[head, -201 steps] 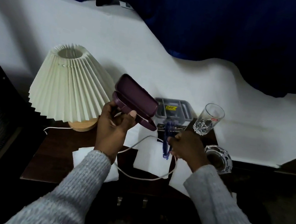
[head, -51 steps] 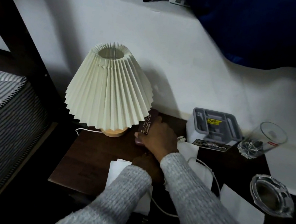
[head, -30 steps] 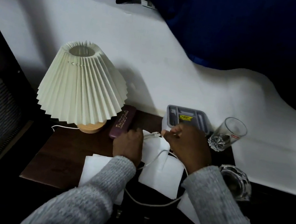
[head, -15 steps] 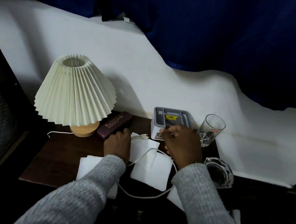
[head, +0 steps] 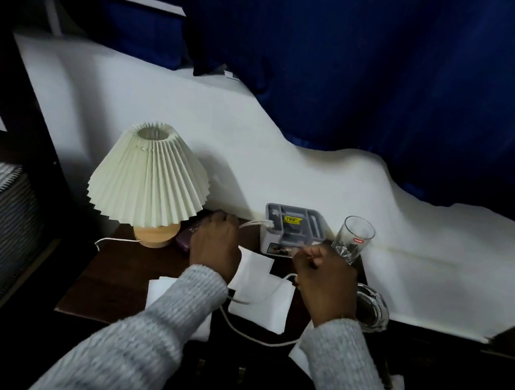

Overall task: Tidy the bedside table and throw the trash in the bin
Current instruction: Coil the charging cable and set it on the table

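Standing over the dark wooden bedside table (head: 117, 277), a person in a grey knitted sweater works with both hands above it. The left hand (head: 216, 245) is curled closed around a white cable (head: 250, 223) that runs from its fist to the side of a small grey box (head: 294, 230) at the back edge of the surface. The right hand (head: 325, 278) is also closed, thumb and forefinger pinched together near the box's front face; it seems to grip the same cable, though the dim light makes that hard to confirm. More of the cable loops down past the front edge between the two sleeves.

White paper tissues (head: 260, 288) lie flat on the middle of the surface beneath the hands, one reaching the front edge under the left sleeve. A cream pleated lamp (head: 148, 178) stands on its wooden base at the back left corner, and a maroon case (head: 188, 236) lies just beside that base, partly hidden by the left hand. A clear drinking glass (head: 354, 239) stands at the back right corner next to the box, and a glass ashtray (head: 371, 308) sits at the right edge behind the right wrist.
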